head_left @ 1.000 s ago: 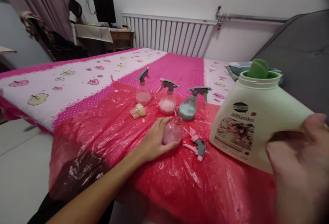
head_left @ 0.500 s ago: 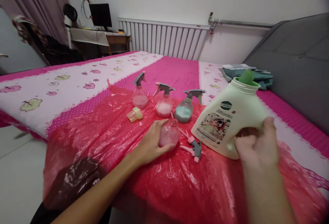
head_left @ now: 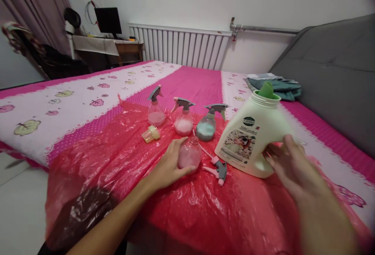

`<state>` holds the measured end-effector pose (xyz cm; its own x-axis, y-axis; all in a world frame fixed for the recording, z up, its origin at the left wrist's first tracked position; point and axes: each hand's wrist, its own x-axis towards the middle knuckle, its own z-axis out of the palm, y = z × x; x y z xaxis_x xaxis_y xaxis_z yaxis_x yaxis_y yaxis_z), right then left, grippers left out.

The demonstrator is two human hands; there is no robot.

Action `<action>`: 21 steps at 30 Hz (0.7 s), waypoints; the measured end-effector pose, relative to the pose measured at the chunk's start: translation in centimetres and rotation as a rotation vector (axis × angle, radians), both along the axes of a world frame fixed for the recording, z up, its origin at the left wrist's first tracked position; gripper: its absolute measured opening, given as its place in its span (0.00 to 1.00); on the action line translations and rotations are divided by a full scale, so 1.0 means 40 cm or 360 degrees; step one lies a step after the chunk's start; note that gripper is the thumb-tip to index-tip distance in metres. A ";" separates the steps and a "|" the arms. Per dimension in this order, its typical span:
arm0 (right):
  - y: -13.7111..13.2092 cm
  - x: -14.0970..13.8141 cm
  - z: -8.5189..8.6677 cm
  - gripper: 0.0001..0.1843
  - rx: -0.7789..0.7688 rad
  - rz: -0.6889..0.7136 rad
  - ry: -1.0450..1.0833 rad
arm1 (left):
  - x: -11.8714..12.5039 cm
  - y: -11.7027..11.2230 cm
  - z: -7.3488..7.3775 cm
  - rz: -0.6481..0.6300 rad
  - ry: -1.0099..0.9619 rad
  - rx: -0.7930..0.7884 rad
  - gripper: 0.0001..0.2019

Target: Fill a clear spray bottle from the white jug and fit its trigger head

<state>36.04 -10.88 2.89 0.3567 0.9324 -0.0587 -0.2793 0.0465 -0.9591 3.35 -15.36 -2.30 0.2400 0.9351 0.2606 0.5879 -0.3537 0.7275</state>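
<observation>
My left hand [head_left: 171, 165] is wrapped round the left side of an open-necked pink spray bottle [head_left: 190, 156], with the thumb along its base. At right, my right hand [head_left: 290, 169] holds the handle of a pale cream detergent jug [head_left: 244, 136], fingers through the grip hole. The jug is uncapped, showing a green spout [head_left: 266, 90], and its base rests on the red plastic sheet. Between the two lies a grey and pink spray trigger head [head_left: 219, 169] with its tube. A translucent yellowish cap [head_left: 151, 134] lies on its side to the left.
Behind my left hand stand a pink spray bottle [head_left: 156, 116], another pink one [head_left: 183, 124] and a teal one [head_left: 206, 127], all with trigger heads. Red plastic sheet [head_left: 111, 149] covers the near bed. Folded cloths [head_left: 275, 85] lie by the grey headboard [head_left: 325, 59].
The jug has settled slightly lower and more upright, and my right hand's hold looks looser. My left hand stays on the pink bottle. The whole view has shifted a little.
</observation>
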 end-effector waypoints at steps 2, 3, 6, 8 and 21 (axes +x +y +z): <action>-0.003 -0.002 -0.004 0.22 -0.0082 -0.0021 -0.0140 | -0.007 0.001 -0.001 -0.0012 0.0007 -0.0019 0.41; -0.006 -0.001 -0.003 0.24 -0.0123 -0.0027 -0.0195 | -0.011 0.002 -0.002 -0.0022 0.0011 -0.0023 0.42; -0.022 0.006 0.011 0.26 -0.0202 -0.0011 -0.0316 | -0.024 0.004 -0.008 -0.0078 0.0039 -0.0019 0.47; -0.036 0.011 0.030 0.24 -0.0288 0.0004 -0.0432 | -0.031 0.004 -0.013 -0.0100 0.0055 -0.0016 0.49; -0.064 0.029 0.063 0.17 -0.0466 0.0138 -0.0925 | -0.181 0.052 0.073 0.0998 0.0454 0.0535 0.22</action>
<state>37.20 -13.45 5.41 0.3312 0.9339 -0.1349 0.2973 -0.2389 -0.9244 -3.87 -13.29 0.60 -0.2088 0.7999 0.5626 0.9003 -0.0674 0.4299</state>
